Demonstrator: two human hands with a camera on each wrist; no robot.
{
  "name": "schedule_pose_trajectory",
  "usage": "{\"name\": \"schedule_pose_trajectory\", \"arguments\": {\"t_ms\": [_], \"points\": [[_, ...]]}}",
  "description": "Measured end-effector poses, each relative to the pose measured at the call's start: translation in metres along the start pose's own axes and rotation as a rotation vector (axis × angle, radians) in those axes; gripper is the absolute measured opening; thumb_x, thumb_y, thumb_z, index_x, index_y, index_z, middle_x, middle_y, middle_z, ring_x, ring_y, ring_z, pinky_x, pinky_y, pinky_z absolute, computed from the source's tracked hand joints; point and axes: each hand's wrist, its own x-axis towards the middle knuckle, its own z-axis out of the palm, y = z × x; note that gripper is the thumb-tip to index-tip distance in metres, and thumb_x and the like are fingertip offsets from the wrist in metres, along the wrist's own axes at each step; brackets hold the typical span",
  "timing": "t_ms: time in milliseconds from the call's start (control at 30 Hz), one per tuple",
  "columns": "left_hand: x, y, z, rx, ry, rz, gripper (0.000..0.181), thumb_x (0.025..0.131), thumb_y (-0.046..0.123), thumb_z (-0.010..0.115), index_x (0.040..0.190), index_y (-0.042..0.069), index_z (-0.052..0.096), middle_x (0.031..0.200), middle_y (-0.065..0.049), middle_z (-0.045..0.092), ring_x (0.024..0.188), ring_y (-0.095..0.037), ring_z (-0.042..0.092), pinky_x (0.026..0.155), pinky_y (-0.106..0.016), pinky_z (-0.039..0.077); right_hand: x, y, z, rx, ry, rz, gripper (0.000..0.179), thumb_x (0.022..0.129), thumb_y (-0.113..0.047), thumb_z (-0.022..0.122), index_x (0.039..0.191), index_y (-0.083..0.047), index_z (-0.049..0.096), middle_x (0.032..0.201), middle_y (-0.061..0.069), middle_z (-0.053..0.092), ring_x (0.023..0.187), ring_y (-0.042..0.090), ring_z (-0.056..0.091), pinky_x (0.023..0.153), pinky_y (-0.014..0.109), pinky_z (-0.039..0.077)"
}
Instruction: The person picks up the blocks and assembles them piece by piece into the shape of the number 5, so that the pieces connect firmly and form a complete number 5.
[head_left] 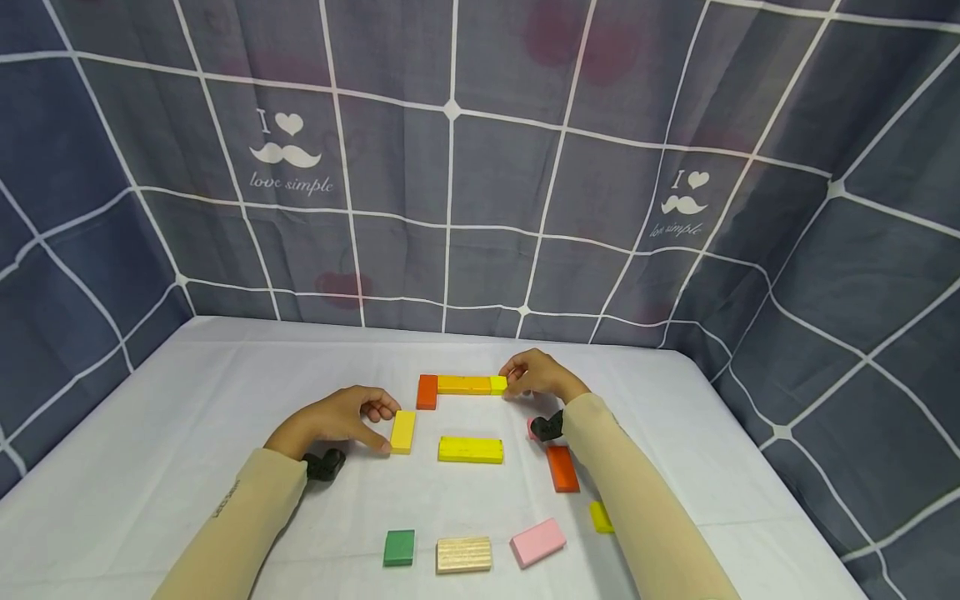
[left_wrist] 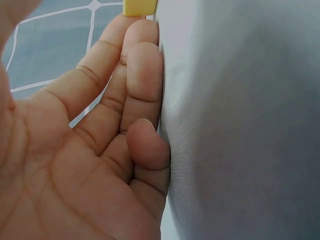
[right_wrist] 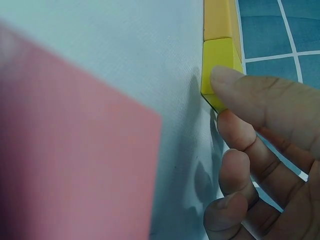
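Observation:
My left hand (head_left: 345, 417) holds a yellow block (head_left: 402, 432) by its ends, thumb at the near end and index finger at the far one. That block's corner also shows above the fingers in the left wrist view. At the back, an orange-red block (head_left: 427, 392), an orange block (head_left: 463, 385) and a small yellow block (head_left: 498, 385) form a row. My right hand (head_left: 542, 377) pinches the small yellow block at the row's right end. In the right wrist view its thumb (right_wrist: 240, 87) lies on the block's face. Between the hands lies a long yellow block (head_left: 470, 450).
A red-orange block (head_left: 562, 469) lies beside the right forearm, which partly covers another yellow block (head_left: 602, 517). Nearer me are a green block (head_left: 399, 547), a wood-grain block (head_left: 463, 555) and a pink block (head_left: 537, 543). A dark checked curtain (head_left: 397, 158) surrounds the white table (head_left: 225, 375).

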Motion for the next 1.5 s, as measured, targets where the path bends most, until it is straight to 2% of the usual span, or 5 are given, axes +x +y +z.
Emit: {"name": "schedule_pose_trajectory", "arguments": {"t_ms": [433, 567, 767, 1133, 1500], "points": [[0.000, 0.000, 0.000, -0.014, 0.000, 0.000, 0.054, 0.076, 0.009, 0.099, 0.121, -0.001, 0.069, 0.106, -0.006, 0.065, 0.098, -0.024, 0.056, 0.095, -0.038, 0.049, -0.017, -0.005, -0.002, -0.065, 0.045, -0.046, 0.041, 0.092, -0.004, 0.083, 0.131, -0.003, 0.073, 0.095, 0.005, 0.069, 0.073, 0.017, 0.057, 0.067, 0.027, 0.048], [0.000, 0.000, 0.000, -0.012, -0.002, 0.001, 0.055, 0.077, 0.009, 0.099, 0.121, -0.001, 0.069, 0.106, -0.006, 0.065, 0.099, -0.024, 0.055, 0.096, -0.039, 0.049, -0.028, -0.010, 0.001, -0.025, 0.036, -0.130, 0.033, 0.094, -0.006, 0.081, 0.126, -0.002, 0.076, 0.094, 0.004, 0.069, 0.076, 0.017, 0.059, 0.070, 0.028, 0.049], [0.000, 0.000, 0.000, -0.011, 0.002, -0.011, 0.058, 0.076, 0.009, 0.099, 0.122, -0.001, 0.066, 0.107, -0.006, 0.064, 0.099, -0.024, 0.056, 0.096, -0.039, 0.050, -0.044, -0.019, 0.014, 0.076, -0.054, -0.247, 0.026, 0.097, -0.005, 0.078, 0.121, 0.004, 0.075, 0.097, 0.001, 0.072, 0.084, 0.016, 0.062, 0.081, 0.029, 0.052], [0.001, -0.001, 0.000, -0.026, -0.010, 0.010, 0.055, 0.074, 0.009, 0.100, 0.118, 0.000, 0.066, 0.107, -0.006, 0.064, 0.099, -0.024, 0.056, 0.097, -0.040, 0.050, -0.062, -0.019, 0.042, 0.258, -0.168, -0.193, 0.026, 0.101, -0.005, 0.073, 0.124, 0.007, 0.073, 0.097, 0.000, 0.074, 0.086, 0.015, 0.062, 0.069, 0.025, 0.048], [0.001, 0.000, 0.000, -0.001, -0.004, -0.001, 0.055, 0.075, 0.011, 0.100, 0.118, 0.001, 0.067, 0.108, -0.006, 0.065, 0.099, -0.023, 0.057, 0.097, -0.039, 0.050, -0.071, -0.007, 0.052, 0.351, -0.190, -0.144, 0.033, 0.091, -0.002, 0.079, 0.123, 0.005, 0.075, 0.107, 0.005, 0.074, 0.075, 0.014, 0.056, 0.060, 0.023, 0.044]]}}
